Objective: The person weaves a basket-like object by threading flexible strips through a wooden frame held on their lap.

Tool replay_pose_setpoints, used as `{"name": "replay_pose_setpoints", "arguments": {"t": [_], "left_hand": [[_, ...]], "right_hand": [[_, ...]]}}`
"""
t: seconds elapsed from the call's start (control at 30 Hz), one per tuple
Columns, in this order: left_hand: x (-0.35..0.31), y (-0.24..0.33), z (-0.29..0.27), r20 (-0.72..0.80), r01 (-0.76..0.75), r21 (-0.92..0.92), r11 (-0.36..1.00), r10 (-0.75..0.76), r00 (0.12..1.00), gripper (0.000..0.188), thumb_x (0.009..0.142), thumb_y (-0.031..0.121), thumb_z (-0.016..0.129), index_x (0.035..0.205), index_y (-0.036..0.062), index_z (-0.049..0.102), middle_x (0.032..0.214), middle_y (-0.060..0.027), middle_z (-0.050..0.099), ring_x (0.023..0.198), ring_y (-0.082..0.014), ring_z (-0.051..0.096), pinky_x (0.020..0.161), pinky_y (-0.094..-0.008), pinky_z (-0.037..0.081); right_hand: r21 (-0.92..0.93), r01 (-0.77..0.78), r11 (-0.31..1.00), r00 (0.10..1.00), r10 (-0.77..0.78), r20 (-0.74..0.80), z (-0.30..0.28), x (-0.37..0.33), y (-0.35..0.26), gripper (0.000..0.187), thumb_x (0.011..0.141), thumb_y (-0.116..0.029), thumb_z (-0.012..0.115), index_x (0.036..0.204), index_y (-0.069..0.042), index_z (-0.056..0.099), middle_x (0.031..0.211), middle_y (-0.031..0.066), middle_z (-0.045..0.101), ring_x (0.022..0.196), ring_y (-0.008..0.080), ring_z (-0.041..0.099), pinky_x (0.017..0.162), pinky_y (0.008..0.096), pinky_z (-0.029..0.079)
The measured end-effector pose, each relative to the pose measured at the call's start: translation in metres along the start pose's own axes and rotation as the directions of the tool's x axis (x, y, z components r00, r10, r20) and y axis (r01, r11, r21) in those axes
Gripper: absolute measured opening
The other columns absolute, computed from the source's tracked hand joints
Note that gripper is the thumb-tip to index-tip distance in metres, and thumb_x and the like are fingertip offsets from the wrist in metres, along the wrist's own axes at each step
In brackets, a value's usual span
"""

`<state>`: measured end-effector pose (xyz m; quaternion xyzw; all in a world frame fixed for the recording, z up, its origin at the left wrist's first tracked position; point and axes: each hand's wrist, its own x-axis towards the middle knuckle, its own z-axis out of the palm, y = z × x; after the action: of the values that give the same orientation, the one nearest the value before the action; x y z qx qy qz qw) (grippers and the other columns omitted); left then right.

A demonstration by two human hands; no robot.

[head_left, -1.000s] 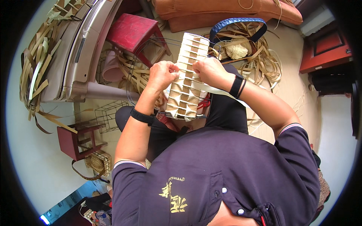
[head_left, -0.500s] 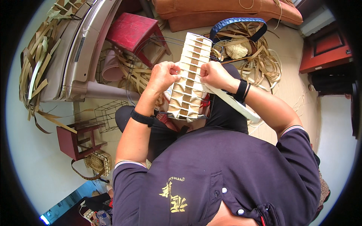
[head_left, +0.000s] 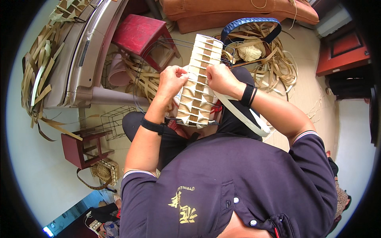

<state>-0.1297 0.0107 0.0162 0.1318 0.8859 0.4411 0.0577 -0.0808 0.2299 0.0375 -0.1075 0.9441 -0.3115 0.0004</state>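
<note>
A long narrow basket side, woven in cream and brown strips over thin wire ribs, stands upright between my knees. My left hand is closed at its left edge, thumb and fingers pinched together there. Over the right edge, my right hand is closed with curled fingers. From beneath it a pale flat strip runs down and bends in a loop beside my right thigh. My fingers hide the exact spot where the strip meets the weave. Thin dark wire arcs out left of the basket.
Ahead on the left is a red stool; a pink bucket stands near it. Loose tan strips and a ball of cord lie at right. An orange sofa is at the back, a dark red stool at left.
My right hand has shifted slightly left over the basket. The pale strip, straighter before, now bows downward in a loop. My left hand has hardly moved.
</note>
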Motion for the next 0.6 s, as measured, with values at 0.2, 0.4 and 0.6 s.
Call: {"name": "replay_pose_setpoints", "arguments": {"t": [0.2, 0.4, 0.6], "left_hand": [[-0.005, 0.004, 0.001, 0.070, 0.100, -0.085, 0.991, -0.094, 0.993, 0.020, 0.086, 0.012, 0.078, 0.096, -0.0054, 0.074, 0.084, -0.0082, 0.076, 0.070, -0.0092, 0.067, 0.064, -0.0261, 0.055], [-0.005, 0.014, 0.003, -0.001, 0.067, 0.107, 0.992, -0.068, 0.998, 0.023, 0.082, 0.017, 0.081, 0.091, -0.0032, 0.076, 0.076, -0.0130, 0.075, 0.067, -0.0153, 0.071, 0.065, -0.0302, 0.056], [-0.008, 0.030, 0.006, -0.065, -0.029, 0.401, 0.916, 0.060, 0.996, 0.024, 0.081, 0.025, 0.080, 0.085, 0.0023, 0.076, 0.077, -0.0187, 0.071, 0.072, -0.0337, 0.071, 0.070, -0.0412, 0.056]], "right_hand": [[-0.042, -0.005, 0.999, 1.000, 0.006, 0.019, -0.003, -0.001, -0.010, 0.003, 0.076, -0.006, 0.064, 0.075, -0.005, 0.067, 0.074, 0.0188, 0.068, 0.078, 0.0388, 0.069, 0.070, 0.0472, 0.055], [-0.113, -0.033, 0.993, 0.999, 0.034, 0.008, 0.000, 0.000, -0.016, 0.004, 0.077, -0.008, 0.064, 0.074, -0.007, 0.067, 0.074, 0.0176, 0.068, 0.079, 0.0390, 0.069, 0.070, 0.0492, 0.054], [-0.076, 0.007, 0.997, 1.000, -0.005, 0.021, 0.000, 0.002, -0.007, 0.005, 0.076, -0.009, 0.065, 0.077, -0.007, 0.069, 0.076, 0.0167, 0.070, 0.078, 0.0374, 0.070, 0.070, 0.0470, 0.055]]}}
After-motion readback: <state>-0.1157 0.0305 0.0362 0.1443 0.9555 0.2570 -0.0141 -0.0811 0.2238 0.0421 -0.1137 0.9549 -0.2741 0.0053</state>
